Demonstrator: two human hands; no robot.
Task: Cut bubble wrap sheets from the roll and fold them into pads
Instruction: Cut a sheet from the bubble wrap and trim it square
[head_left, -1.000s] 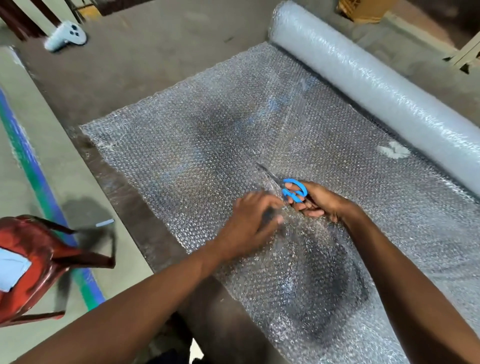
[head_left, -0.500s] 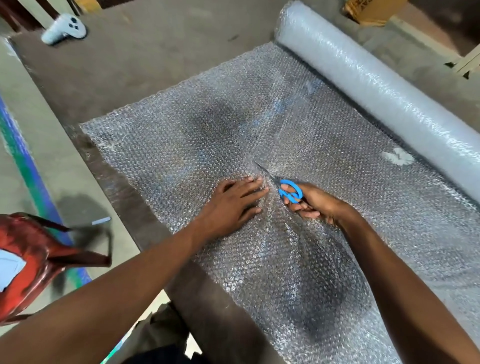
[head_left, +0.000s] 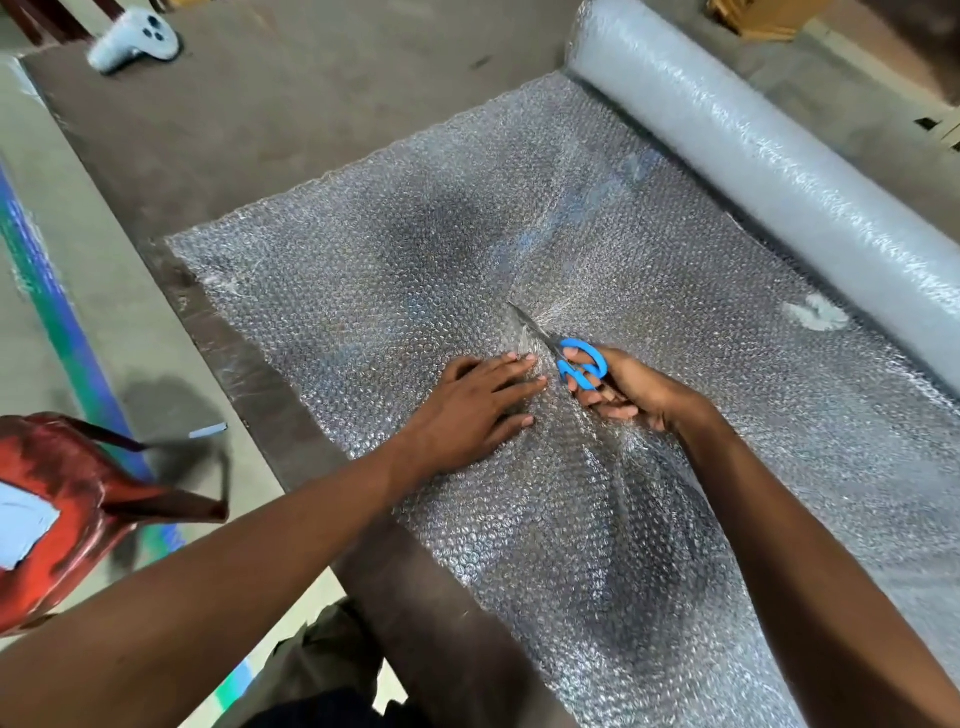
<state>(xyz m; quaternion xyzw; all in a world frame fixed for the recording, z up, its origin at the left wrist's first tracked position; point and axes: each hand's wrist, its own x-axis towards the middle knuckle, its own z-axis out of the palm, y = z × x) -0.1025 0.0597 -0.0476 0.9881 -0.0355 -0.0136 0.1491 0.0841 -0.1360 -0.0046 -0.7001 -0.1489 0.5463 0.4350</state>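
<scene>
The bubble wrap sheet lies unrolled across the table, its roll along the far edge. The right hand grips blue-handled scissors mid-sheet, blades seemingly parted. Just left of the scissors, the left hand presses flat, fingers straight.
</scene>
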